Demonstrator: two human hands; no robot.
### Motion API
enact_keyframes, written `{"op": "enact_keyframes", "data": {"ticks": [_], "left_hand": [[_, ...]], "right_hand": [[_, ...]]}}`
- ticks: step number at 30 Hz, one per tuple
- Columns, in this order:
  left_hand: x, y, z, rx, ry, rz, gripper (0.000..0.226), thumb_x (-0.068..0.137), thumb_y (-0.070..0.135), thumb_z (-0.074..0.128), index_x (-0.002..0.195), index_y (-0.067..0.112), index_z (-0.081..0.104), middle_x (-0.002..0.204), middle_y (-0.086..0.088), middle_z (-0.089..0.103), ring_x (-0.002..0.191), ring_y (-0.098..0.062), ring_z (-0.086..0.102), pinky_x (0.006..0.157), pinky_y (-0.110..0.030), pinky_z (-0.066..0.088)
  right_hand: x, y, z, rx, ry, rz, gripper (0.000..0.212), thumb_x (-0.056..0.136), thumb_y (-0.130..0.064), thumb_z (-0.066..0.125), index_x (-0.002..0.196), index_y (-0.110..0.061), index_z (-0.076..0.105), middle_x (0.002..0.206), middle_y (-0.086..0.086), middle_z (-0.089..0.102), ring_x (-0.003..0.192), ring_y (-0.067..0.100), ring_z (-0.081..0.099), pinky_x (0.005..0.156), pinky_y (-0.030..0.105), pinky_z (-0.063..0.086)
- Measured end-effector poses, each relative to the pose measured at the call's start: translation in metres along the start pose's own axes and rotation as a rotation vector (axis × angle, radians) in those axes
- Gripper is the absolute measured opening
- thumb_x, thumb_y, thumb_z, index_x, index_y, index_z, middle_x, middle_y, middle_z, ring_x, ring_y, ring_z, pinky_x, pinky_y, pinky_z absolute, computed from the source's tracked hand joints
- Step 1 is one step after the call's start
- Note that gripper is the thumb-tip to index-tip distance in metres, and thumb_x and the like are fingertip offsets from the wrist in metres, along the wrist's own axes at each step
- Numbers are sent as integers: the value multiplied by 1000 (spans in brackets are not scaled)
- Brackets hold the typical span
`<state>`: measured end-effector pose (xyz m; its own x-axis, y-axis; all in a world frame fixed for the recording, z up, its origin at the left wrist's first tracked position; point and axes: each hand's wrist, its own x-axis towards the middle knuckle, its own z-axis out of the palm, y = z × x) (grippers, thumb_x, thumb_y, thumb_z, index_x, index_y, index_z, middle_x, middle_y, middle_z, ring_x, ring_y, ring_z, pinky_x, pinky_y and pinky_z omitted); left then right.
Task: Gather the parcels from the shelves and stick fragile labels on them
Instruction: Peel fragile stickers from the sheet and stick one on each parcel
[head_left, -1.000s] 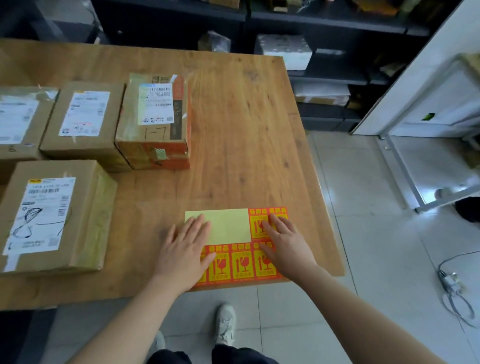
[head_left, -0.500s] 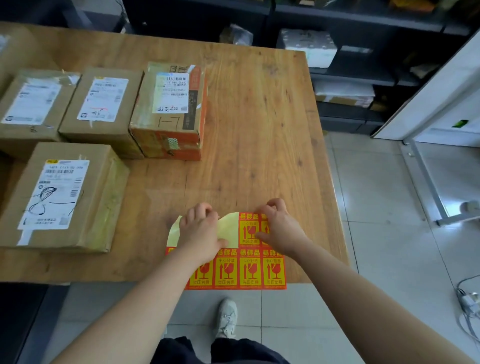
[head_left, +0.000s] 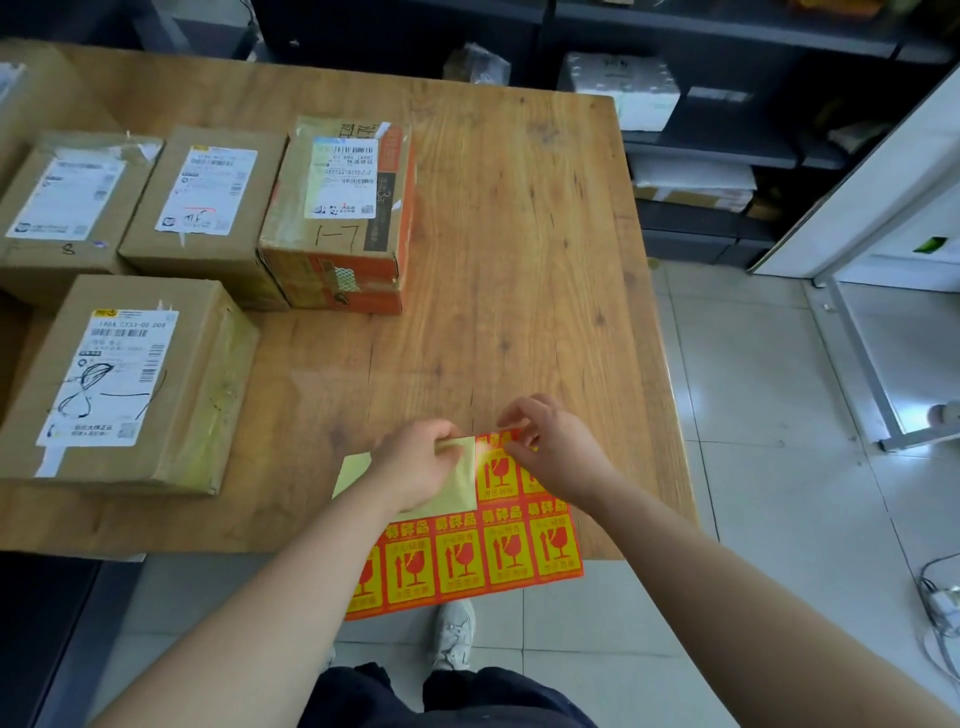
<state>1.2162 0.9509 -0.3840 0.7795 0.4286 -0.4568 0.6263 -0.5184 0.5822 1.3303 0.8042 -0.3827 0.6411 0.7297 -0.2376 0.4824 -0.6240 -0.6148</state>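
Left hand (head_left: 421, 462) was curled round the bare pale-yellow backing (head_left: 460, 488) of the red-and-yellow sheet of fragile labels (head_left: 467, 561), gripping it and holding it down. Right hand (head_left: 550, 449) had its fingers bunched in, thumb and forefinger nipping the upper corner of a top-row label (head_left: 496, 470). It was a bit blurry there, so I couldn't tell if the corner had actually come up.

So I'd say the gathering part looked done and this was the peeling step. The next move needs a clean lift of that one label without tearing it or dragging the whole sheet along. Then it's a reach across to the left of the frame to press it onto a box.

The sheet sat at the lower middle of the frame, on the near edge of the wooden worktop (head_left: 519, 260), with its bottom row hanging off over the floor. The top row was partly stripped to bare backing. The rest were orange-red squares with a yellow panel and a broken-glass symbol.

The parcels waited on the left side: a big brown cardboard parcel (head_left: 124, 384) at lower left, an orange-printed taped carton (head_left: 337, 218) nearest the middle, and two plain brown boxes (head_left: 208, 202) beside it. All had white shipping slips, and I couldn't spot a fragile label on any of them.
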Motion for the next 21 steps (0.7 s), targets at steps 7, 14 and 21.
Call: {"op": "enact_keyframes", "data": {"ticks": [7,14,21], "left_hand": [[-8,5,3,-471,67,23,11,89,21,63,96,17,71,86,4,69,76,-8,59,68,-23,45],[-14,4,2,-443,66,58,19,91,27,60,102,17,71,92,6,70,88,-9,64,78,-27,49],[-16,1,4,-515,147,68,8,86,20,67,88,27,69,84,8,70,80,-9,64,72,-23,50]], "right_hand": [[-8,-14,19,215,146,88,18,80,-27,73,96,-20,74,87,-8,69,80,5,64,75,22,50],[-10,-25,23,384,172,134,16,80,-24,75,93,-15,76,77,-11,70,69,-5,63,63,9,46],[-12,-27,23,441,170,137,3,80,-18,74,83,-17,74,75,-9,71,68,0,66,63,16,52]]}}
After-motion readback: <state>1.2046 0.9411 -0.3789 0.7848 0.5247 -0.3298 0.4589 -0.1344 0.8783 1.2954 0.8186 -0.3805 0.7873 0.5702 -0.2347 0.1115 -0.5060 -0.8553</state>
